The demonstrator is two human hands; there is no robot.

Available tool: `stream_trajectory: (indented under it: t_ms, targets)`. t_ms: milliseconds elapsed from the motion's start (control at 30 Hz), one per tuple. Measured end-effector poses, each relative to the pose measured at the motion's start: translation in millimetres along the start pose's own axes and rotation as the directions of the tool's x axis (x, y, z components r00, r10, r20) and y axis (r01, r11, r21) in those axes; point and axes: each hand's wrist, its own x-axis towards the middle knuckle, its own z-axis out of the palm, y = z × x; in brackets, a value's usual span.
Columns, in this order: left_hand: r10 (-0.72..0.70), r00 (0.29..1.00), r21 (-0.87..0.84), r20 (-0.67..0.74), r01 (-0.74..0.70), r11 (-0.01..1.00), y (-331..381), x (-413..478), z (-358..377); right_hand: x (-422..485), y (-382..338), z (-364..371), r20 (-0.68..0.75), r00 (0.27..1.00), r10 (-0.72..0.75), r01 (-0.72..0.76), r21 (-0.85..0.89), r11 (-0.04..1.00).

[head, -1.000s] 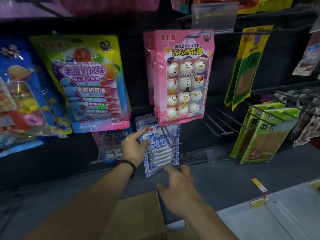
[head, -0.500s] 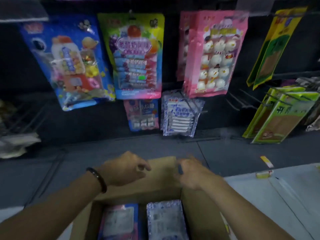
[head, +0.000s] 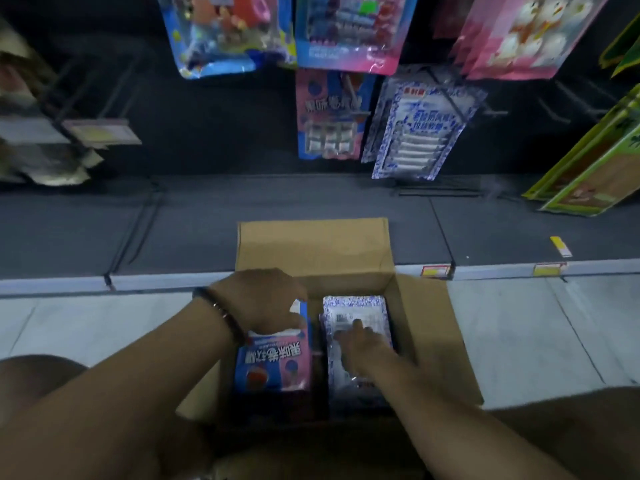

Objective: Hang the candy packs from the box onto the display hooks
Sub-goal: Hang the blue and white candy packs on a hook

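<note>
Risks, as judged from here:
- Packs lie stacked in the box (head: 311,244). A lift by the slick film could bring up two at once, or let one slide back
- The film is glossy, so a light pinch may slip on the way to the hooks
- The two sorts hang on separate hooks. A blue-and-pink pack (head: 273,365) belongs with the hung blue-and-pink packs (head: 329,116), a blue-and-white pack (head: 356,306) with the hung blue-and-white packs (head: 422,123). Carrying one in each hand invites a mix-up
- The hung packs already sit crooked, and a careless push could knock them off

Hands:
- Left hand (head: 263,299), bracelet (head: 221,315) at the wrist, is bent down over the far end of the blue-and-pink pack. Its fingers are hidden under the knuckles, so I cannot tell whether it pinches the pack or only touches it
- Right hand (head: 363,348) lies flat on the blue-and-white pack with fingers (head: 356,323) fairly straight. It rests there and grasps nothing

Both packs are in the box, side by side, not yet lifted
</note>
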Motion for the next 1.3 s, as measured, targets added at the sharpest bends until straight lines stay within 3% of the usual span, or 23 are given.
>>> stream_trajectory:
  t_ms: [133, 300, 400, 600, 833, 1067, 1133, 1200, 1300]
  targets:
    - [-0.113, 0.990, 0.102, 0.088, 0.103, 0.989, -7, -2, 8, 11, -26, 36, -0.017, 0.999, 0.027, -0.029, -0.126, 0.992]
    - [-0.060, 0.995, 0.036, 0.080, 0.057, 0.998, 0, -4, -2, 31, -34, 61, -0.089, 0.996, 0.029, -0.045, -0.183, 0.982]
    - [-0.057, 0.996, 0.051, 0.075, 0.054, 0.997, 1, -8, -4, 32, -31, 60, -0.066, 0.992, 0.108, -0.119, -0.189, 0.975]
    - [-0.159, 0.986, 0.130, 0.048, 0.152, 0.980, -14, -15, -1, 18, -21, 55, -0.152, 0.974, 0.169, -0.185, -0.097, 0.978]
    - [-0.113, 0.991, 0.115, 0.075, 0.104, 0.988, -20, -9, 1, -31, 33, 23, -0.267, 0.932, 0.247, -0.214, 0.146, 0.966]
    - [-0.080, 0.996, 0.091, 0.030, 0.077, 0.993, -22, -11, -8, -84, 89, -75, -0.316, 0.927, 0.201, -0.071, 0.379, 0.923]
    - [-0.100, 0.995, 0.051, -0.015, 0.100, 0.994, -20, -13, -15, -106, 95, -104, -0.335, 0.929, 0.155, 0.076, 0.586, 0.807]
    - [-0.106, 0.991, -0.025, -0.077, 0.104, 0.994, -21, -14, -22, -129, 95, -130, -0.318, 0.946, 0.063, 0.224, 0.781, 0.583]
    - [-0.163, 0.969, -0.228, -0.187, 0.119, 0.966, -24, -14, -22, -150, 88, -156, -0.334, 0.941, -0.047, 0.333, 0.899, 0.284]
